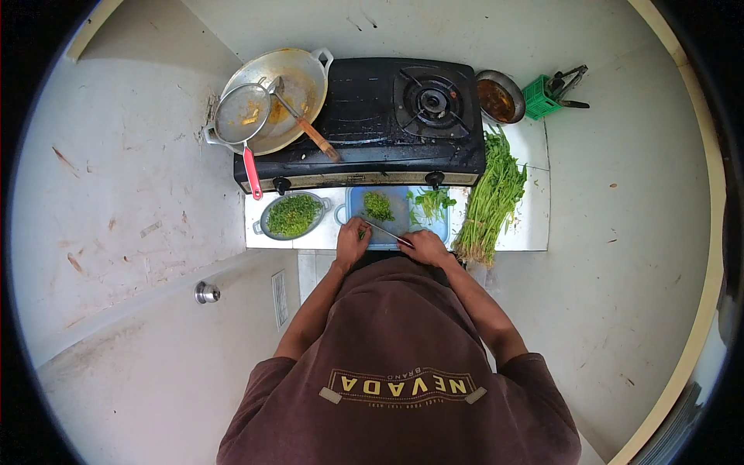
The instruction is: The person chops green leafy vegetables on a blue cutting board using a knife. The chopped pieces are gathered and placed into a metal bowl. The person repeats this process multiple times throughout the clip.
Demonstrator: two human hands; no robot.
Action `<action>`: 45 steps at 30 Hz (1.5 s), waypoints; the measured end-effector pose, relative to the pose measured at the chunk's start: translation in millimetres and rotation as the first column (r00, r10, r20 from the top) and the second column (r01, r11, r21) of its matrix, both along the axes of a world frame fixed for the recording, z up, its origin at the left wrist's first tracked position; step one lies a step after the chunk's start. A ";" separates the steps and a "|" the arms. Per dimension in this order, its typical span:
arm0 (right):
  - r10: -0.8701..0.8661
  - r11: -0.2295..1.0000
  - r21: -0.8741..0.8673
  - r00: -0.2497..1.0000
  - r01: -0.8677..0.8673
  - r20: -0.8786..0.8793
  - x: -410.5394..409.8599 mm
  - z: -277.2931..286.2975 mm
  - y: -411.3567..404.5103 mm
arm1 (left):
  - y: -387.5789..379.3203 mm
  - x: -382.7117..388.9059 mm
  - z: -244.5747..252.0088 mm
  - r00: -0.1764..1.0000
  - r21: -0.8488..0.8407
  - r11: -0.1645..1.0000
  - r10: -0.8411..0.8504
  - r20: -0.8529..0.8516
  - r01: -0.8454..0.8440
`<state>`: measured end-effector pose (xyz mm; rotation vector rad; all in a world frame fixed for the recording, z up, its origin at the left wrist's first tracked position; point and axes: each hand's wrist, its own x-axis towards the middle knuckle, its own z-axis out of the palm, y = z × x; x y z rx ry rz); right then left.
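In my right hand (426, 248) is the handle of a kitchen knife (385, 230), its blade slanting up and left across a blue cutting board (401, 214). The blade's tip reaches my left hand (353, 238), whose curled fingers hold a small bit of green stems (362, 234) at the board's near left edge. A heap of chopped greens (378, 206) lies on the board beyond the blade. To its right rest uncut leafy sprigs (431, 203). Left of the board, a grey oval colander (259, 226) holds more finely chopped greens (293, 215).
Behind the board stands a black two-burner gas stove (360, 116). A large wok (308, 70) on it carries a red-handled strainer (243, 113) and a wooden-handled spatula (317, 139). At right are a long bundle of leafy greens (491, 192), a pan of brown liquid (497, 100) and a green utensil basket (540, 99).
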<state>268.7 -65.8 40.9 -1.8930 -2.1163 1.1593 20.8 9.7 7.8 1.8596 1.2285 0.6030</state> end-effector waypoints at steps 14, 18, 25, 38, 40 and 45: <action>0.031 0.999 -0.028 0.998 -0.029 0.061 -6.1 -7.8 -11.3 | -7.4 0.5 -15.3 1.000 0.020 0.999 0.030 0.001 -0.030; 0.089 0.996 0.003 0.992 -0.090 0.085 -13.5 -5.2 -2.8 | -6.4 -1.7 -15.5 0.999 0.056 0.998 -0.010 -0.046 0.013; 0.043 0.998 0.038 0.995 -0.046 0.086 -10.0 -14.2 -10.7 | -11.6 -2.5 -11.0 0.985 0.167 0.984 -0.034 -0.169 0.063; -0.006 0.999 0.039 0.994 0.002 0.105 7.2 -11.4 -14.1 | -11.7 1.6 -1.4 0.987 0.146 0.989 0.020 -0.160 0.004; 0.018 0.999 0.027 0.995 -0.021 0.103 6.7 -9.7 -12.3 | -10.8 0.5 -3.4 0.990 0.136 0.991 0.009 -0.141 0.011; 0.050 0.998 0.031 0.995 -0.053 0.081 3.0 -2.8 -9.1 | -8.7 -2.2 -5.3 0.993 0.150 0.988 -0.029 -0.117 0.047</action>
